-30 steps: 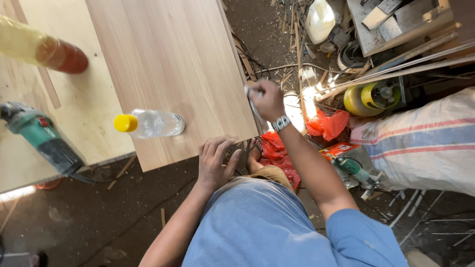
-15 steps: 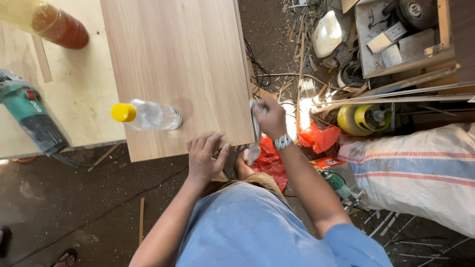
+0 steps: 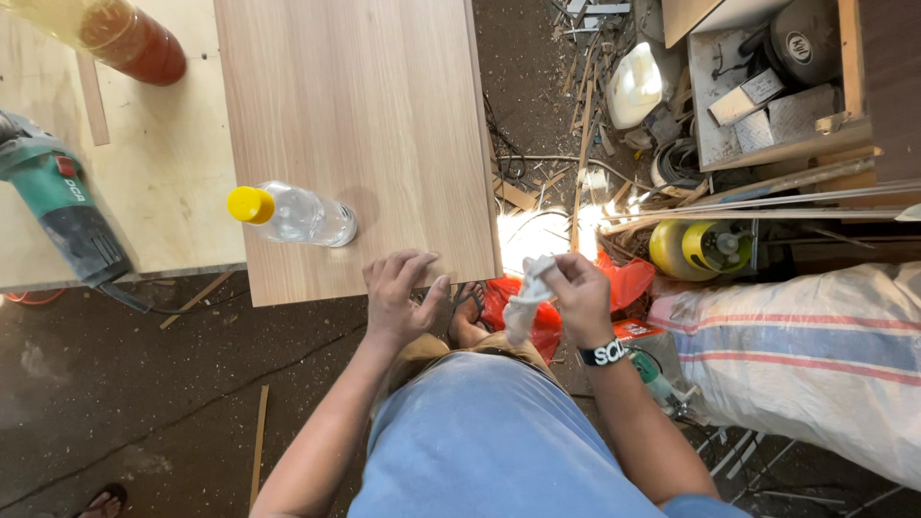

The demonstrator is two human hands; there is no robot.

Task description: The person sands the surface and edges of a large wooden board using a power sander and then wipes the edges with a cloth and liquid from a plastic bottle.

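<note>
Head view: right hand (image 3: 581, 293) pinches crumpled white cloth rag (image 3: 526, 302), fingers closed on upper end, off board's right edge. Left hand (image 3: 401, 293) lies loosely curled, holding nothing, on near corner of pale wood-grain laminate board (image 3: 355, 125). Rag likely soft, light, limp; bunch it for firm hold. Clear plastic bottle with yellow cap (image 3: 293, 214) lies on board.

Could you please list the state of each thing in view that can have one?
left hand: open, resting on the board's near edge
right hand: shut on white cloth
plastic bottle: capped, standing on the wooden board
green power tool: lying on the workbench
</note>
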